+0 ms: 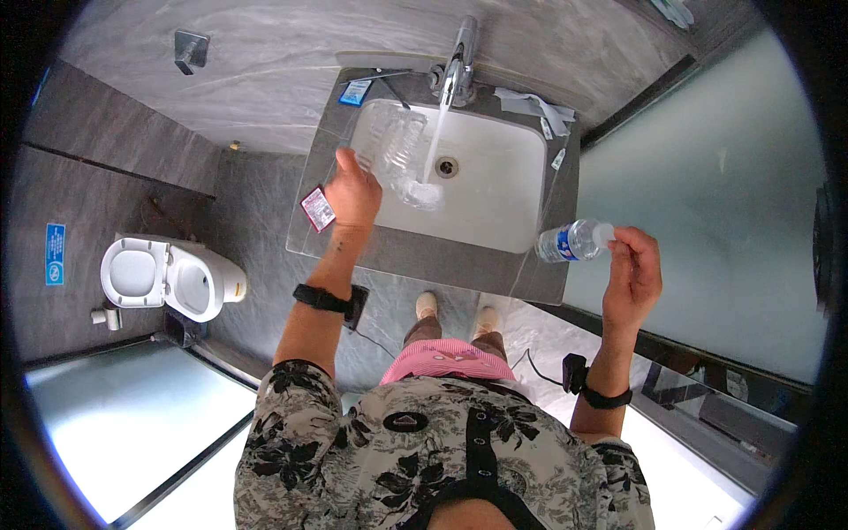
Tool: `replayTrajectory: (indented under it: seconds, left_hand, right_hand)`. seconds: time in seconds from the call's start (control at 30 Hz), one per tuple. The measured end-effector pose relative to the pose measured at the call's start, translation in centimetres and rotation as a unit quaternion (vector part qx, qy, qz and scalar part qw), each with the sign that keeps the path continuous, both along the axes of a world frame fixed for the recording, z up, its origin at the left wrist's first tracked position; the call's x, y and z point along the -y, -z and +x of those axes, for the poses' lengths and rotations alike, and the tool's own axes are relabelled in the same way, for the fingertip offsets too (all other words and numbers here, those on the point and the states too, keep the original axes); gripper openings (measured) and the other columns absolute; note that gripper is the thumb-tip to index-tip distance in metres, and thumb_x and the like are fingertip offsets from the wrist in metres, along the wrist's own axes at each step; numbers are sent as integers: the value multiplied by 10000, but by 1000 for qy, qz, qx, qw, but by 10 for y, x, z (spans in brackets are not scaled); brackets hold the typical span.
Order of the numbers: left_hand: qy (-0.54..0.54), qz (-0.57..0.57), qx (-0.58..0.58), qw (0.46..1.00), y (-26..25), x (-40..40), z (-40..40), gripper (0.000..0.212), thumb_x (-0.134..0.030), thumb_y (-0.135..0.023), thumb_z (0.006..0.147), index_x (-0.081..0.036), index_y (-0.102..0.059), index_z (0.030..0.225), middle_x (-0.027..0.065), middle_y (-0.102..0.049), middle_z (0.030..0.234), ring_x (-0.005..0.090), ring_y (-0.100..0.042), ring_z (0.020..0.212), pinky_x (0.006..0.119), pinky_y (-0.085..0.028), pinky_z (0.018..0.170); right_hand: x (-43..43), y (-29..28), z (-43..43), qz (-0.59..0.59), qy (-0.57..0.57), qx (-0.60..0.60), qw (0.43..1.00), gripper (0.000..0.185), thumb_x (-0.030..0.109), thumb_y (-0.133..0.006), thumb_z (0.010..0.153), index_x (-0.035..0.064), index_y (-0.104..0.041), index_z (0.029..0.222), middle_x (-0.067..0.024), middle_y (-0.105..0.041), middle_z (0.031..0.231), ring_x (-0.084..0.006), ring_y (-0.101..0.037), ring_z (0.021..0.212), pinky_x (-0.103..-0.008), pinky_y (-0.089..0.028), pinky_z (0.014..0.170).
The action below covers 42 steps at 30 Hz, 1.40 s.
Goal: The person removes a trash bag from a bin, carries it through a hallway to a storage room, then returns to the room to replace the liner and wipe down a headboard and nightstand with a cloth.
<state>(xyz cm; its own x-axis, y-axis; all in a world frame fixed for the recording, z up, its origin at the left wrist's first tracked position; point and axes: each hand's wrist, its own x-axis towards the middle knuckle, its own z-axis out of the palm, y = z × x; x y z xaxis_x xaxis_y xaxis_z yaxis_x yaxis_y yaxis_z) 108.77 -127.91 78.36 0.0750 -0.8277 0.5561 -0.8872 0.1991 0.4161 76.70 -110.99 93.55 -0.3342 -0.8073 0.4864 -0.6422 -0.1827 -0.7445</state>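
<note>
My left hand [354, 192] is at the left rim of the white washbasin [490, 218] and grips a clear ribbed plastic container [401, 146], which lies tilted over the basin. Water runs from the chrome faucet [454, 73] down beside the container, and white froth or splash shows at its lower end. At the right front corner of the counter, my right hand [633, 271] pinches the white cap of a small clear plastic bottle [573, 241] with a blue label. A red-edged packet [318, 209] lies against my left wrist.
A blue packet [355, 93] and thin sticks lie at the counter's back left. Crumpled white paper [533, 106] and small white sachets [558, 159] are at its right. A toilet [199, 281] stands at the left, and a frosted glass panel [702, 185] rises at the right.
</note>
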Motion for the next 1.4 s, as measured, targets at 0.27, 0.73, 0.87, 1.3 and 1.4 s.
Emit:
replayTrajectory:
  seconds: [0.27,0.73,0.87,1.3,1.4]
  left_hand:
    - [113,-122,133,977,-66,36,44,442,26,-550,638,-35,-461,1067,152,-594,814,335,-597,676,402,-488,558]
    - [-119,307,-561,759,1,66,116,230,-5,-562,734,-29,-449,932,122,-546,729,223,-549,473,334,-451,318]
    - [-103,335,-605,715,15,72,127,309,29,-601,698,-57,-436,945,102,-523,708,220,-529,476,357,-472,348]
    - [-118,360,-504,776,32,87,132,247,-28,-517,716,-44,-467,957,127,-582,742,237,-578,454,284,-369,282]
    - [-117,427,-313,841,17,89,133,327,-122,-516,729,-16,-484,1037,177,-635,858,315,-664,663,382,-519,486]
  right_hand:
    - [-4,7,-5,14,58,-124,991,238,-57,-524,814,52,-607,1008,-117,-574,1049,-218,-552,930,-291,-450,711]
    - [-1,15,1,87,84,-169,978,340,79,-642,787,59,-559,1115,-121,-535,1108,-208,-495,850,-309,-413,674]
    - [4,13,9,141,98,-182,968,355,101,-663,780,55,-557,1116,-113,-549,1054,-185,-506,787,-294,-420,636]
    - [14,10,5,131,104,-268,949,246,147,-678,806,41,-605,1016,-76,-572,790,-123,-476,572,-258,-403,501]
    - [12,10,4,157,119,-245,949,253,172,-692,790,66,-608,1004,-89,-614,813,-179,-516,552,-296,-439,515]
